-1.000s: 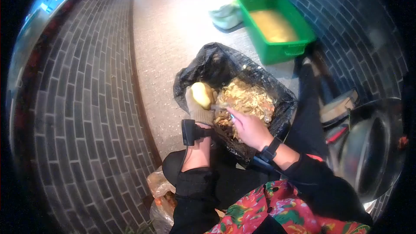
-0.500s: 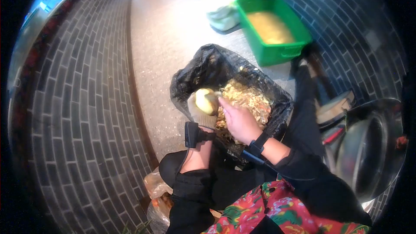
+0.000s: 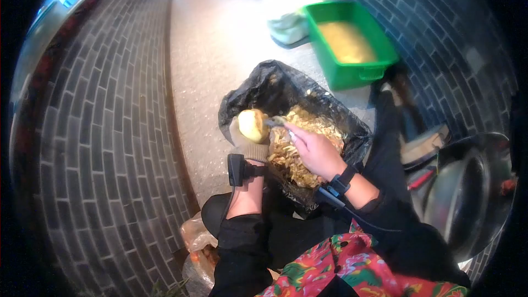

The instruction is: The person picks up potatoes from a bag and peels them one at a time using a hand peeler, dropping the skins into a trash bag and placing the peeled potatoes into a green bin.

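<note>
Potato [image 3: 252, 124] is gripped in gloved left hand [image 3: 246, 142], above black bag [image 3: 258, 91] of peelings [image 3: 300, 148]. Right hand [image 3: 316, 151] is closed on what looks like a peeler [image 3: 275, 122], touching potato.

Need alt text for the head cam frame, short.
A gloved left hand holds a partly peeled potato over a black bag of peelings, while the bare right hand works a peeler against it. A green tub of yellowish contents sits beyond on the speckled floor, between grey brick walls.
</note>
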### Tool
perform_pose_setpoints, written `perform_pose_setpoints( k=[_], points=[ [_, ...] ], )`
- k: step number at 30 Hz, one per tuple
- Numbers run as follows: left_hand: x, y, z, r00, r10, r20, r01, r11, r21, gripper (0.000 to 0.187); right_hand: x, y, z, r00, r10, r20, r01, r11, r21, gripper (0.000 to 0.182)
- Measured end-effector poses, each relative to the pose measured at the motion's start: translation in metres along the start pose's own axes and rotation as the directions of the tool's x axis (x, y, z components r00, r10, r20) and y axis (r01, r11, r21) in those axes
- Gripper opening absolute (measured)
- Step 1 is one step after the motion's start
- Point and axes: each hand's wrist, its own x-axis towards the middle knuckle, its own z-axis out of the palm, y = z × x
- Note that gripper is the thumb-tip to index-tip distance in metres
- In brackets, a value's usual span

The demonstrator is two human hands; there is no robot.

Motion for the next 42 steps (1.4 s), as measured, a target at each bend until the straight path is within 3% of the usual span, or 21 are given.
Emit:
perform_pose_setpoints(
  k=[1, 3, 5, 7, 9, 10, 11, 13, 17, 18, 20, 22, 25, 27, 29, 31, 32, 33, 39, 41, 42],
  points=[
    [0.001, -0.001, 0.002, 0.997, 0.069, 0.018, -0.068, 0.996, -0.059, 0.044, 0.006, -0.004, -0.005, 1.000, -0.006, 0.000, 0.006, 1.000, -0.003, 0.036],
    [-0.012, -0.003, 0.008, 1.000, -0.009, 0.023, 0.011, 0.993, -0.114, 0.041, 0.016, -0.009, -0.012, 1.000, 0.002, 0.017, -0.001, 0.999, -0.052, 0.036],
    [-0.022, -0.003, 0.015, 0.995, -0.053, 0.087, 0.052, 0.999, 0.015, 0.049, 0.024, 0.005, 0.000, 0.997, -0.078, -0.019, 0.077, 0.996, -0.034, 0.037],
    [-0.015, -0.008, 0.007, 0.992, 0.011, 0.122, -0.016, 0.999, 0.039, 0.048, 0.022, 0.005, 0.010, 0.993, -0.097, -0.069, 0.094, 0.994, -0.046, 0.038],
    [-0.010, -0.004, -0.001, 0.973, 0.087, 0.215, -0.090, 0.996, 0.005, 0.050, 0.014, -0.001, 0.016, 0.998, -0.056, -0.021, 0.054, 0.997, -0.058, 0.039],
    [-0.008, 0.006, -0.004, 0.973, -0.007, 0.230, 0.022, 0.998, -0.065, 0.054, 0.007, -0.004, 0.020, 1.000, -0.017, 0.023, 0.019, 0.997, -0.071, 0.041],
    [-0.007, 0.006, -0.004, 0.999, 0.002, -0.032, -0.004, 0.999, -0.055, 0.057, 0.000, -0.002, 0.028, 1.000, -0.016, 0.022, 0.017, 0.997, -0.070, 0.041],
    [-0.011, 0.015, 0.004, 0.985, 0.141, -0.101, -0.139, 0.990, 0.024, 0.060, -0.016, 0.008, 0.049, 0.989, -0.035, 0.142, 0.035, 0.999, -0.001, 0.042],
    [-0.009, 0.014, -0.003, 0.996, 0.087, 0.013, -0.087, 0.996, -0.014, 0.064, -0.016, 0.011, 0.044, 0.998, -0.052, 0.031, 0.048, 0.993, 0.105, 0.041],
    [-0.007, 0.012, -0.005, 0.996, 0.085, 0.005, -0.085, 0.996, -0.008, 0.064, -0.011, 0.010, 0.036, 0.997, -0.076, -0.015, 0.077, 0.995, 0.061, 0.040],
    [-0.001, 0.007, -0.001, 0.998, 0.053, -0.014, -0.055, 0.984, -0.172, 0.058, 0.004, 0.005, 0.016, 0.997, -0.037, -0.072, 0.044, 0.995, 0.095, 0.040],
    [-0.012, 0.006, 0.011, 0.999, 0.032, 0.039, -0.027, 0.993, -0.115, 0.056, 0.018, 0.002, 0.003, 0.992, -0.049, -0.115, 0.060, 0.994, 0.092, 0.040],
    [-0.014, 0.004, 0.014, 0.986, -0.036, 0.162, 0.050, 0.996, -0.080, 0.052, 0.027, -0.006, 0.002, 0.999, -0.028, -0.035, 0.027, 0.999, -0.017, 0.038],
    [-0.009, 0.000, 0.005, 0.997, 0.048, 0.052, -0.045, 0.997, -0.059, 0.052, 0.019, -0.003, 0.017, 0.982, -0.148, -0.120, 0.150, 0.989, 0.003, 0.040],
    [0.000, 0.001, -0.011, 0.996, 0.042, 0.073, -0.034, 0.994, -0.105, 0.054, 0.010, -0.001, 0.027, 0.986, -0.153, -0.071, 0.147, 0.986, -0.075, 0.041],
    [-0.012, 0.009, -0.004, 1.000, -0.014, -0.027, 0.011, 0.994, -0.105, 0.064, -0.002, -0.003, 0.037, 0.996, 0.011, 0.092, -0.003, 0.996, -0.088, 0.045],
    [-0.013, 0.010, -0.007, 1.000, -0.018, 0.018, 0.020, 0.992, -0.122, 0.056, -0.007, 0.003, 0.047, 0.995, -0.100, 0.015, 0.100, 0.993, -0.059, 0.044],
    [-0.010, 0.010, -0.009, 1.000, -0.013, 0.018, 0.015, 0.992, -0.122, 0.056, -0.009, 0.003, 0.049, 0.994, -0.104, 0.016, 0.105, 0.993, -0.058, 0.044],
    [0.003, -0.009, -0.022, 0.995, 0.083, -0.049, -0.090, 0.982, -0.167, 0.053, -0.015, 0.000, 0.043, 0.993, -0.118, 0.026, 0.120, 0.989, -0.082, 0.044],
    [0.007, -0.013, -0.035, 0.993, 0.104, 0.057, -0.096, 0.988, -0.124, 0.052, -0.017, -0.003, 0.048, 0.997, -0.032, 0.068, 0.041, 0.991, -0.128, 0.045],
    [-0.001, -0.008, -0.028, 0.989, 0.148, 0.001, -0.148, 0.989, -0.025, 0.052, -0.018, -0.006, 0.049, 0.996, -0.028, 0.082, 0.041, 0.987, -0.154, 0.045]
  ],
)
